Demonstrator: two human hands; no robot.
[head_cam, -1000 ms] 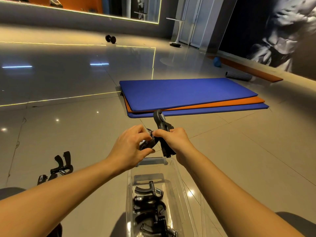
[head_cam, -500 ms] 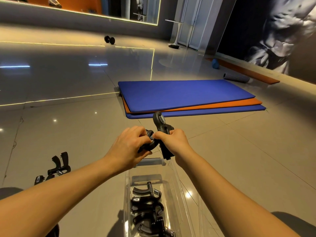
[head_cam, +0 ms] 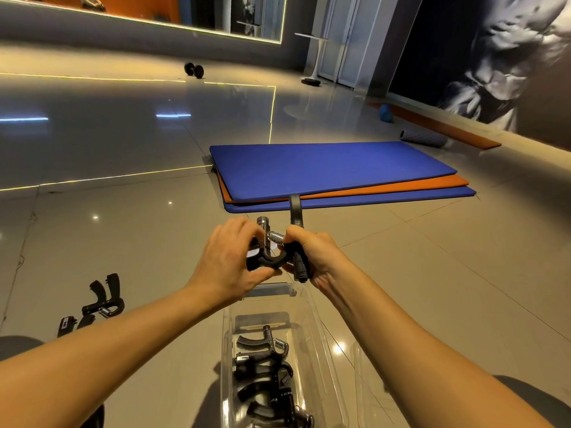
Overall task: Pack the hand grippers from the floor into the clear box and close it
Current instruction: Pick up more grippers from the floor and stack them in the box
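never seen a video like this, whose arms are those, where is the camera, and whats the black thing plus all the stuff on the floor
There is no machine here. A person wears one wide-angle camera on the head, so you look down along their own bare arms. The left hand and right hand both hold one black hand gripper, a spring squeeze trainer, above a clear box that stands open on the tiled floor. Several packed grippers already lie inside it. Loose grippers wait on the floor to the left. Farther off lie stacked blue and orange mats.
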